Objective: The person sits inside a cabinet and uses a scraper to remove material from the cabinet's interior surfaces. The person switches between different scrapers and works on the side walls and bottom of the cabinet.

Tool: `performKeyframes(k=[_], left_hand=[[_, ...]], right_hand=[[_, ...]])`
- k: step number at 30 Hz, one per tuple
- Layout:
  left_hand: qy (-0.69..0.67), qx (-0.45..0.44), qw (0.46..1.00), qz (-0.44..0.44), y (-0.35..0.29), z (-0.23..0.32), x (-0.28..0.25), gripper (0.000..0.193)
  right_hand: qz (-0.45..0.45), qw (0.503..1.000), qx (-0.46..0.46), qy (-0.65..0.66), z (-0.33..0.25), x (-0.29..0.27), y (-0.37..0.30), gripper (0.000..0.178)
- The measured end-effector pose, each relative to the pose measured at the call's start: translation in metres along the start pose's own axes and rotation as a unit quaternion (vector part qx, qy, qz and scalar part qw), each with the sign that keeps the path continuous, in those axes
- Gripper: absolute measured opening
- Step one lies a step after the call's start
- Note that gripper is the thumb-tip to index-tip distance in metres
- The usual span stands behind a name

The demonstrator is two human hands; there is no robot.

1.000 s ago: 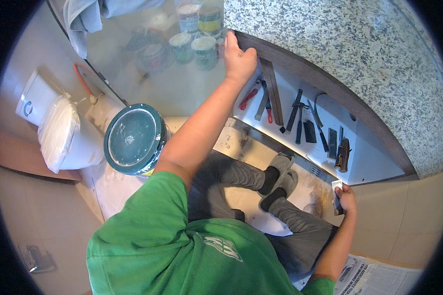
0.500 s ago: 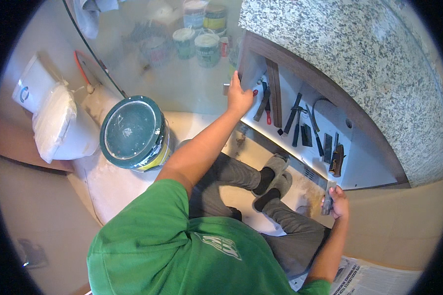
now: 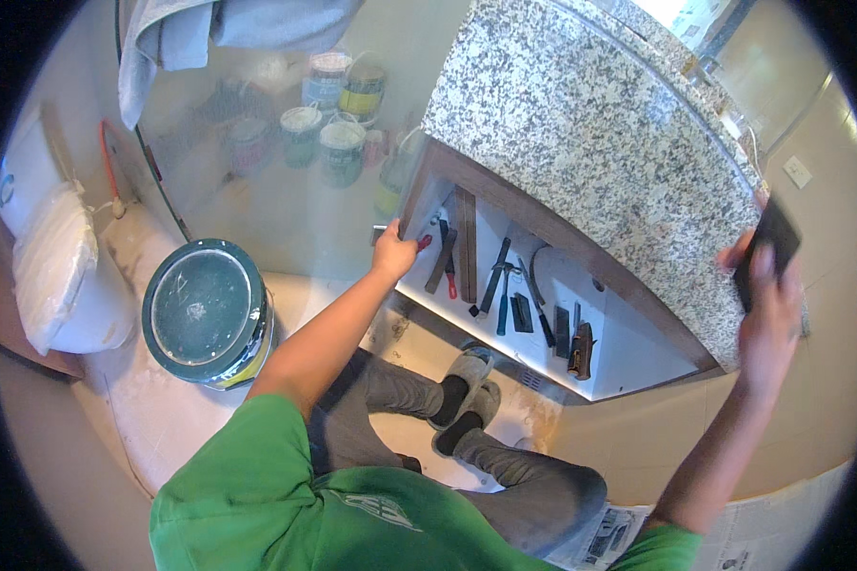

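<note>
My left hand (image 3: pixel 395 253) grips the front edge of the brown left side wall (image 3: pixel 419 195) of a vanity cabinet. My right hand (image 3: pixel 769 300) is raised at the right. It holds a dark flat rectangular block (image 3: pixel 769 249) against the right end of the speckled granite countertop (image 3: pixel 590 124). Under the countertop, a white shelf (image 3: pixel 628 347) carries several hand tools, among them red-handled pliers (image 3: pixel 445 265) and a dark scraper (image 3: pixel 581 350). My legs, in grey trousers and grey slippers (image 3: pixel 468 373), stretch toward the shelf.
A paint bucket with a teal lid (image 3: pixel 203 309) stands at my left on a white sheet. A toilet wrapped in plastic (image 3: pixel 52 266) is further left. Paint cans (image 3: pixel 338 133) sit behind a glass panel, and a cloth (image 3: pixel 219 29) hangs above. Newspaper (image 3: pixel 781 533) lies at lower right.
My right hand rose from floor level by the shelf to the countertop's right end with the dark block. My left hand moved from the cabinet's top corner down its side edge.
</note>
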State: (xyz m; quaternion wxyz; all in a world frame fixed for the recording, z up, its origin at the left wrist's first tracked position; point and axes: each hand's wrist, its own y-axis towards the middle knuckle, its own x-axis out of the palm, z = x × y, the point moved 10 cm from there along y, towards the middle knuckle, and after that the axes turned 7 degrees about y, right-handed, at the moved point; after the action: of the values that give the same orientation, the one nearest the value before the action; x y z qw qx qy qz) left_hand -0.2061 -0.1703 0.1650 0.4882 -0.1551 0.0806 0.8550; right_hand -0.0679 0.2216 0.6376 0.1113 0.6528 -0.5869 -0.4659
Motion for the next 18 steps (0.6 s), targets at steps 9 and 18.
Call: performKeyframes(k=[9, 18], left_hand=[[-0.087, 0.161, 0.976, 0.118, -0.015, 0.09, -0.015, 0.076], [-0.124, 0.131, 0.971, 0.158, -0.029, 0.036, -0.014, 0.072]], right_hand=[[0.057, 0.903, -0.199, -0.376, -0.029, 0.067, 0.185, 0.041], [0.007, 0.899, -0.298, -0.321, 0.051, 0.055, 0.256, 0.046]])
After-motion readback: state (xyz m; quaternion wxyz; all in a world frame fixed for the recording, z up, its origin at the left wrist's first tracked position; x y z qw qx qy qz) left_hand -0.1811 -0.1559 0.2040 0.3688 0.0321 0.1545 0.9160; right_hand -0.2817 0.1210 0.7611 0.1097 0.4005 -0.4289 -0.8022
